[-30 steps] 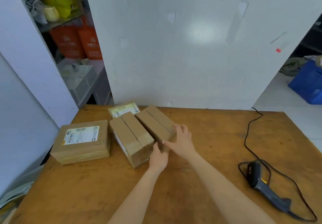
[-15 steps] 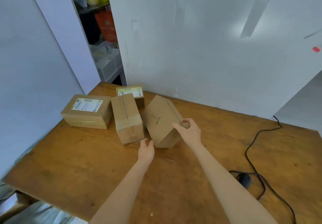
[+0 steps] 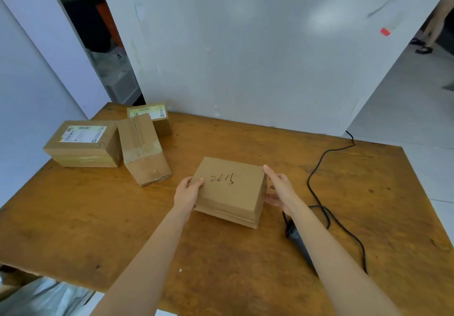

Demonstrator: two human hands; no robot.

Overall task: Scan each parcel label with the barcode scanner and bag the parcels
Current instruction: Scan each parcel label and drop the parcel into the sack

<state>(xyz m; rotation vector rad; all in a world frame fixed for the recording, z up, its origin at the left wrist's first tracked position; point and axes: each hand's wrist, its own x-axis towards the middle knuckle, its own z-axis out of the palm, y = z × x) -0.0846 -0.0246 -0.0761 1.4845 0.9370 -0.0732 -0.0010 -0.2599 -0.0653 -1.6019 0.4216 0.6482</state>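
A plain cardboard parcel (image 3: 228,193) with handwritten marks on its top face sits at the middle of the wooden table (image 3: 98,217); no label shows on it. My left hand (image 3: 188,193) grips its left end, thumb on top. My right hand (image 3: 280,189) holds its right end between thumb and fingers. The black barcode scanner (image 3: 296,238) lies on the table just right of the parcel, mostly hidden under my right forearm. Three other parcels stand at the back left: a labelled box (image 3: 83,143), a plain taped box (image 3: 143,151) and a small labelled box (image 3: 152,116).
The scanner's black cable (image 3: 317,193) runs across the table's right side to the back edge. A white wall panel (image 3: 245,57) rises behind the table. Crumpled plastic bags (image 3: 44,296) lie below the front left edge. A person's legs (image 3: 432,28) stand far right.
The marked parcel has come away from the other boxes to the table's middle and now lies flat with the handwriting up. My left hand has taken hold of its left end.
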